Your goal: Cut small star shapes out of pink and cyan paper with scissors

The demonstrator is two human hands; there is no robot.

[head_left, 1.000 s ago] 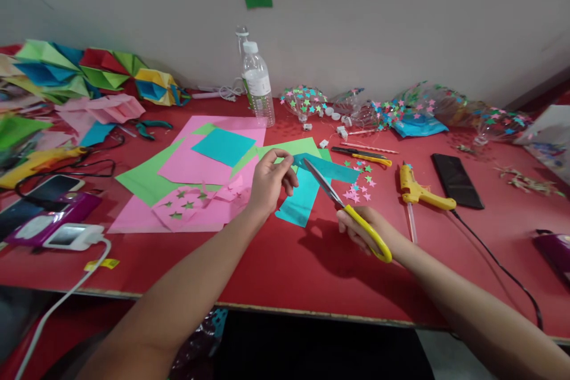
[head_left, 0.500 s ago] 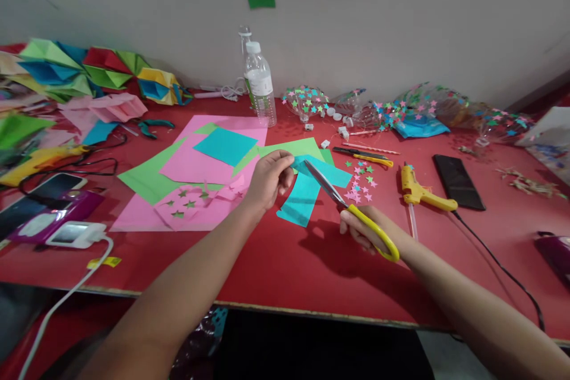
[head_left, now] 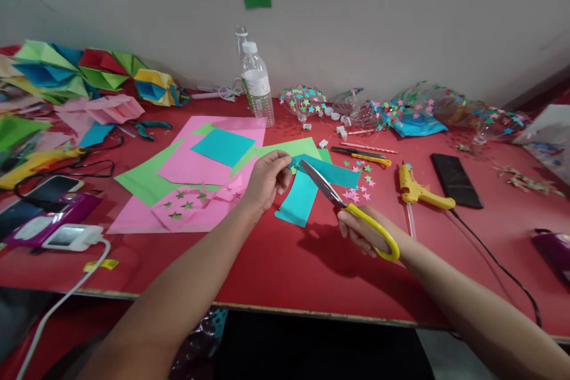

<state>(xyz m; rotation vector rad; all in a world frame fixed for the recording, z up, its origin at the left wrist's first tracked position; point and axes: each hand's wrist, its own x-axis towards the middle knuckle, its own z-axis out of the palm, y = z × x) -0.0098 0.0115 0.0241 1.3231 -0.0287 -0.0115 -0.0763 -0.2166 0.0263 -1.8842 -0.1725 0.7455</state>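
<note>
Between thumb and fingertips, my left hand (head_left: 271, 177) pinches the left end of a blue paper strip (head_left: 332, 171). My right hand (head_left: 360, 228) grips yellow-handled scissors (head_left: 371, 227) by the handles. Their blades (head_left: 321, 183) point up and left, touching or just in front of the strip near my left fingers; whether they bite into the paper I cannot tell. Below the strip, another blue paper piece (head_left: 297, 202) lies on the red table (head_left: 267, 273). Small pink and green paper stars (head_left: 366, 181) are scattered right of the strip.
Pink paper with star-shaped holes (head_left: 178, 206) and a blue sheet (head_left: 222, 146) lie on the left. Behind stand plastic bottles (head_left: 257, 86). To the right are a utility knife (head_left: 367, 155), a yellow glue gun (head_left: 416, 190) with its cord, and a black phone (head_left: 456, 180).
The free right end of the blue strip has swung slightly right and down. The scissors and both hands keep nearly the same position, while the whole view shifts slightly.
</note>
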